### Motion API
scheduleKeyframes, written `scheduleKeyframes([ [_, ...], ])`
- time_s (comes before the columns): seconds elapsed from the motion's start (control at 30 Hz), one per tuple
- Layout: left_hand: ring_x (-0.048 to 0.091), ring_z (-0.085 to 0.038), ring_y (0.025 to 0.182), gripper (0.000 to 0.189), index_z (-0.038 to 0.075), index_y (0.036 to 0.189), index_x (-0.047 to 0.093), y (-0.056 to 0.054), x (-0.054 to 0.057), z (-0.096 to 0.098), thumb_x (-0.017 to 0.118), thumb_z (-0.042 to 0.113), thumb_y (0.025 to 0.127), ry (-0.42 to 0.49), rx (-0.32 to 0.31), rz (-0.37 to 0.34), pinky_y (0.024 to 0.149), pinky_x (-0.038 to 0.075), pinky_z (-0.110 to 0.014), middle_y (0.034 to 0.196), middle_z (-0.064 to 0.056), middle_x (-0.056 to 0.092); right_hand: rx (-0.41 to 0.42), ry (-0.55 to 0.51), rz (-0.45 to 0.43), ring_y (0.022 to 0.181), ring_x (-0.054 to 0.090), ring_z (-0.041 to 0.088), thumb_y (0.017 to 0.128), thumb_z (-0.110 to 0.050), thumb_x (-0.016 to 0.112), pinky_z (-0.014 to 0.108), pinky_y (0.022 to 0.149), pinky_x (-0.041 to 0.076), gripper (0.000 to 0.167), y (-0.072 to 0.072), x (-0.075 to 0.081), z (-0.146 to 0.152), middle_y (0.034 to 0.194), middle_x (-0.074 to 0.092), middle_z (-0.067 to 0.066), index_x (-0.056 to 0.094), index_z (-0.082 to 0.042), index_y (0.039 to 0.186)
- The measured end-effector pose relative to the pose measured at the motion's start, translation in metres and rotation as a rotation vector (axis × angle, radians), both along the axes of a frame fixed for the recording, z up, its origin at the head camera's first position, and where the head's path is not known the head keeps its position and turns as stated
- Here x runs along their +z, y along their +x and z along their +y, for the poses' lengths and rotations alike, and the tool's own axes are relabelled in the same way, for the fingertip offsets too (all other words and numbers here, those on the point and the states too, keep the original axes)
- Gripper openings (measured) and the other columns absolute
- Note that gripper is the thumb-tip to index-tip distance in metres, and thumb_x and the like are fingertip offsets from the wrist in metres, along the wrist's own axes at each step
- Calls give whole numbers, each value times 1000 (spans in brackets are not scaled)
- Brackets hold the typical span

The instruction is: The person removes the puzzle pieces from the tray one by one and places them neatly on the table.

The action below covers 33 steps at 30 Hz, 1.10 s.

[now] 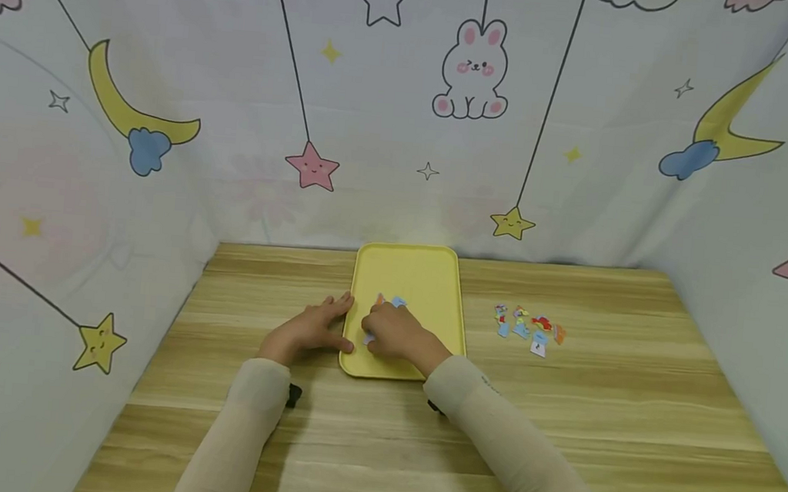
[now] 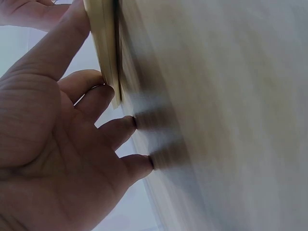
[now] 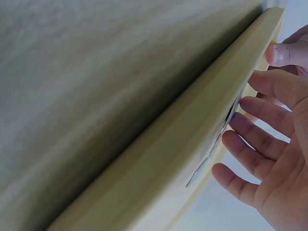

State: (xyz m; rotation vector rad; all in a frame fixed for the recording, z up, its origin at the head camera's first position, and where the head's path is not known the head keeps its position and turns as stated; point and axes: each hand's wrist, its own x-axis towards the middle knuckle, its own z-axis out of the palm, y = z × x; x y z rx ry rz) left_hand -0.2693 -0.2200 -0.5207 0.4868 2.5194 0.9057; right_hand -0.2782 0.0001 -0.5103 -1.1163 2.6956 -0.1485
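Touches, with right hand [image 1: 397,333] loosely bent (any pinch hidden), a pale jigsaw piece [image 1: 369,339] just left of its fingers [image 3: 255,132], on the yellow tray [image 1: 413,271]; braces the rim [image 1: 355,270] with left hand [image 1: 314,326] spread. Has loose pieces [image 1: 539,345] well right, nearer the right hand.

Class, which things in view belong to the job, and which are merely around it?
Job:
- yellow rectangular tray
- small multicoloured pieces on it
- probably similar pieces beside it
- left hand at its edge
- right hand over pieces

Around:
- white cartoon-printed cloth backdrop
- wood-grain table
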Motion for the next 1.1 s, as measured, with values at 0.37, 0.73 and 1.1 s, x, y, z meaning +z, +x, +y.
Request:
scheduleKeyframes([
  [0.37,3,-46,160,105,3,168,21,-1,1,0,85,36,91,-5,-4,1,125,-1,-69,175,-11,12,13,-30,26,109,69,22,95,-21,80,52,96,58,21,0,4,12,120,75,5,79,-10,113],
  [0.73,3,-48,159,106,1,167,19,1,3,1,85,35,91,-5,-13,3,123,0,-71,175,-14,11,6,-59,18,106,68,22,95,-17,78,49,92,58,20,0,10,28,116,73,3,79,-10,114],
  [1.1,1,-45,160,106,3,168,19,1,1,1,85,36,91,-8,9,-15,125,-1,-69,175,-11,11,-27,-79,30,102,66,25,95,-14,75,49,86,57,17,-1,22,49,113,72,6,79,-10,111],
])
